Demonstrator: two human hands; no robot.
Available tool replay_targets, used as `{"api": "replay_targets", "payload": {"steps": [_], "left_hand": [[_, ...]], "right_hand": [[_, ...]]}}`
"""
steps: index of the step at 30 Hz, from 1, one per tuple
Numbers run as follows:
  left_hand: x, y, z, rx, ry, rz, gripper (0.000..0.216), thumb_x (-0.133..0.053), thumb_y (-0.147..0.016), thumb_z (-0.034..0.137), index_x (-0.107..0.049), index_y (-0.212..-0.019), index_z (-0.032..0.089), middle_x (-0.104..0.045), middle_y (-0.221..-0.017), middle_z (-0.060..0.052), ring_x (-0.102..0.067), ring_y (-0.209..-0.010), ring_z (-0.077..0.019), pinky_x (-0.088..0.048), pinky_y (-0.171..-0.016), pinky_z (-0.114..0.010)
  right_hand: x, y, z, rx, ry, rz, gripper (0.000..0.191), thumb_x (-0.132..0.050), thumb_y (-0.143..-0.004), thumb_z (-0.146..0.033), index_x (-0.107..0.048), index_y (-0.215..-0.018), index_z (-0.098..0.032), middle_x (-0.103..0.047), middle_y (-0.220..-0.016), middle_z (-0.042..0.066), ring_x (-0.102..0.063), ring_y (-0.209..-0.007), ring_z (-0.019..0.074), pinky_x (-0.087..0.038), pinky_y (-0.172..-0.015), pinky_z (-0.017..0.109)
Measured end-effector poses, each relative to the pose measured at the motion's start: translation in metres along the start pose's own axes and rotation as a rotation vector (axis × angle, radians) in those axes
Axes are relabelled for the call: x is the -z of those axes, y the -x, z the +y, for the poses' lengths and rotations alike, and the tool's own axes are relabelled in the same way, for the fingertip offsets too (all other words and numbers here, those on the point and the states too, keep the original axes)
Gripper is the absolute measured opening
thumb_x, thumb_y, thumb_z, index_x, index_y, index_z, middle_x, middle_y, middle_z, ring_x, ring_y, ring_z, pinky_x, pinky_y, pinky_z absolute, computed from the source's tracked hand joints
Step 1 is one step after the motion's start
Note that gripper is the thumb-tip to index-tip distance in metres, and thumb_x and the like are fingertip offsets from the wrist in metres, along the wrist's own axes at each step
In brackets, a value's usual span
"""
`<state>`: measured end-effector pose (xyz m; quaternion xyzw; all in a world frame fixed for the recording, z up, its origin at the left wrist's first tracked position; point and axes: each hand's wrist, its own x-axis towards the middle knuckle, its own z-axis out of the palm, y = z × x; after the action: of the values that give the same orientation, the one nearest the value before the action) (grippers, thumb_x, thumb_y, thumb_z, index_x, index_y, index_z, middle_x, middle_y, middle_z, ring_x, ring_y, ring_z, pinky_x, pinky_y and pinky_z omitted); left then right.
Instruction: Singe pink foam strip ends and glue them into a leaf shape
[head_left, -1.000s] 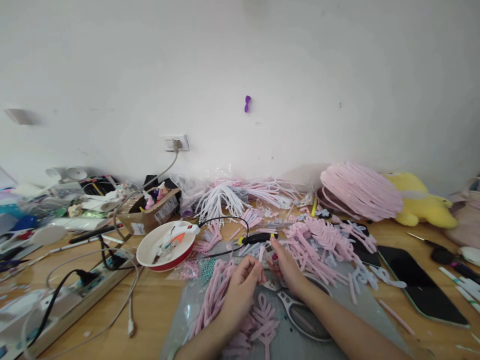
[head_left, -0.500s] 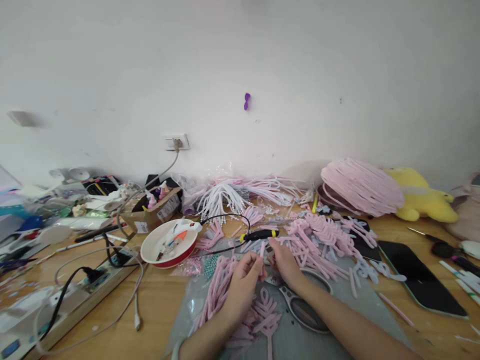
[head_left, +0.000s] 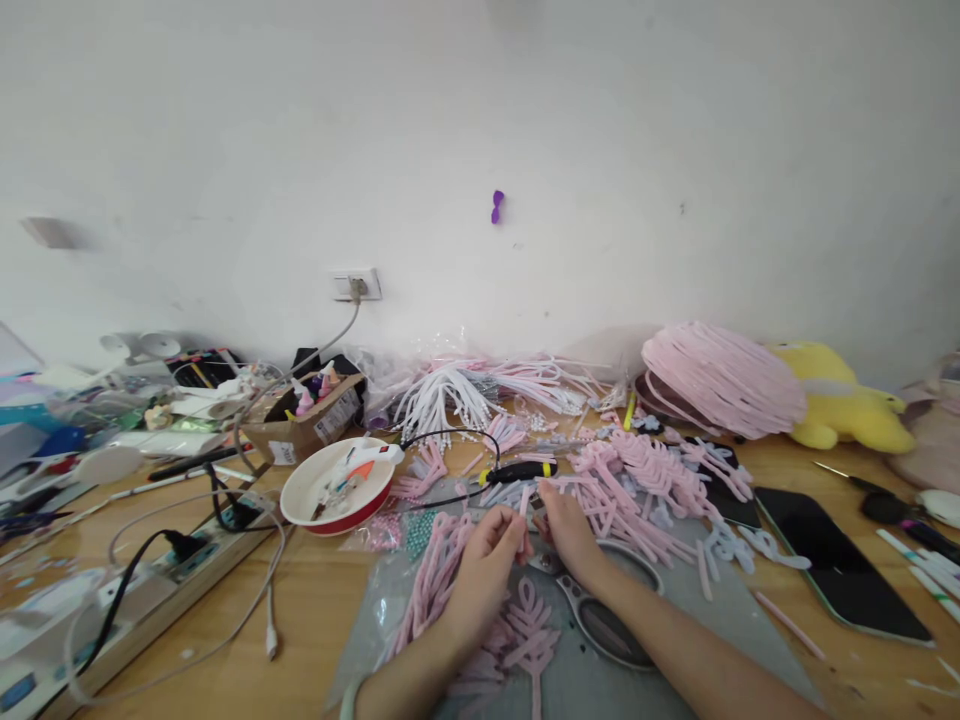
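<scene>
At lower centre of the frame, the left hand [head_left: 486, 562] and right hand [head_left: 568, 530] pinch a short pink stem [head_left: 523, 503] from opposite sides, steadying it upright just above the grey mat [head_left: 697, 610] on the desk [head_left: 315, 610], with scissors [head_left: 600, 620] lying under the right wrist.

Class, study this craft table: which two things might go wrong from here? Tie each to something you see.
1. A glue gun lies in a bowl, and a black cord loops from there towards the left hand and right hand, which pinch a pink strip; a snagged cord might tip the gun out.
2. Scissors lie just under the right forearm; lowering the arm could press on them.
</scene>
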<state>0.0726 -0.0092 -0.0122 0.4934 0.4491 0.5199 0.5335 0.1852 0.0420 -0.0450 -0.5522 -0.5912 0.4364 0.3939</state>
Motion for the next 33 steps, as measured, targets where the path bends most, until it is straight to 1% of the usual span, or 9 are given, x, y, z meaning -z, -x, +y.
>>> {"api": "replay_targets", "payload": {"steps": [5, 8, 12, 19, 24, 27, 30, 33], "left_hand": [[0.000, -0.001, -0.003, -0.005, -0.001, -0.007, 0.029, -0.052, -0.072, 0.043, -0.045, -0.058, 0.019, -0.046, -0.050, 0.006, -0.040, -0.049, -0.0101, -0.033, -0.052, -0.022], [0.000, -0.001, -0.003, 0.003, -0.012, -0.005, 0.030, -0.053, -0.071, 0.044, -0.045, -0.058, 0.019, -0.046, -0.050, 0.005, -0.041, -0.050, -0.0105, -0.033, -0.052, -0.022], [0.000, -0.001, -0.004, -0.011, -0.022, -0.011, 0.030, -0.052, -0.072, 0.044, -0.045, -0.058, 0.019, -0.045, -0.050, 0.005, -0.041, -0.050, -0.0106, -0.033, -0.052, -0.022], [0.000, -0.001, -0.005, -0.006, -0.025, -0.004, 0.033, -0.053, -0.071, 0.048, -0.045, -0.057, 0.019, -0.046, -0.050, 0.005, -0.041, -0.050, -0.0106, -0.033, -0.052, -0.022], [0.000, -0.001, -0.005, -0.008, -0.026, 0.001, 0.033, -0.053, -0.071, 0.048, -0.046, -0.058, 0.019, -0.046, -0.050, 0.005, -0.041, -0.050, -0.0105, -0.033, -0.052, -0.022], [0.000, -0.001, -0.005, -0.006, -0.022, 0.006, 0.032, -0.053, -0.072, 0.047, -0.046, -0.059, 0.019, -0.046, -0.051, 0.005, -0.041, -0.050, -0.0103, -0.033, -0.053, -0.022], [0.001, 0.000, -0.005, -0.011, -0.025, 0.003, 0.032, -0.053, -0.072, 0.047, -0.046, -0.059, 0.019, -0.046, -0.051, 0.005, -0.041, -0.051, -0.0105, -0.033, -0.053, -0.022], [0.000, 0.000, -0.003, -0.010, -0.023, 0.011, 0.034, -0.054, -0.071, 0.049, -0.046, -0.058, 0.019, -0.046, -0.050, 0.005, -0.041, -0.050, -0.0106, -0.033, -0.053, -0.022]], "right_hand": [[-0.001, -0.005, 0.007, -0.045, -0.124, -0.057, 0.053, -0.024, -0.083, -0.053, -0.031, -0.041, -0.021, -0.030, -0.035, -0.004, -0.032, -0.035, 0.0108, -0.026, -0.043, 0.026], [-0.001, -0.007, 0.013, -0.026, -0.162, -0.057, 0.049, -0.027, -0.082, -0.053, -0.033, -0.045, -0.021, -0.031, -0.038, -0.004, -0.034, -0.038, 0.0113, -0.027, -0.044, 0.025], [0.000, -0.005, 0.011, 0.012, -0.142, -0.050, 0.046, -0.028, -0.081, -0.051, -0.031, -0.046, -0.021, -0.030, -0.039, -0.004, -0.031, -0.038, 0.0101, -0.025, -0.042, 0.025], [0.003, -0.002, 0.003, 0.080, -0.054, -0.070, 0.050, -0.019, -0.082, -0.048, -0.027, -0.041, -0.022, -0.028, -0.036, -0.004, -0.030, -0.035, 0.0095, -0.024, -0.041, 0.025], [0.004, -0.003, 0.004, 0.075, -0.020, -0.075, 0.048, -0.018, -0.085, -0.041, -0.025, -0.041, -0.022, -0.028, -0.036, -0.003, -0.030, -0.036, 0.0095, -0.024, -0.041, 0.025], [0.005, -0.003, 0.006, 0.092, 0.010, -0.067, 0.048, -0.018, -0.086, -0.040, -0.027, -0.043, -0.022, -0.031, -0.038, -0.003, -0.032, -0.038, 0.0101, -0.026, -0.043, 0.025], [0.005, -0.003, 0.006, 0.099, 0.012, -0.062, 0.049, -0.019, -0.086, -0.041, -0.028, -0.042, -0.021, -0.031, -0.038, -0.003, -0.033, -0.038, 0.0101, -0.026, -0.044, 0.025], [0.004, -0.003, 0.002, 0.056, -0.058, -0.045, 0.050, -0.021, -0.085, -0.045, -0.028, -0.042, -0.021, -0.030, -0.037, -0.003, -0.032, -0.037, 0.0094, -0.025, -0.042, 0.025]]}}
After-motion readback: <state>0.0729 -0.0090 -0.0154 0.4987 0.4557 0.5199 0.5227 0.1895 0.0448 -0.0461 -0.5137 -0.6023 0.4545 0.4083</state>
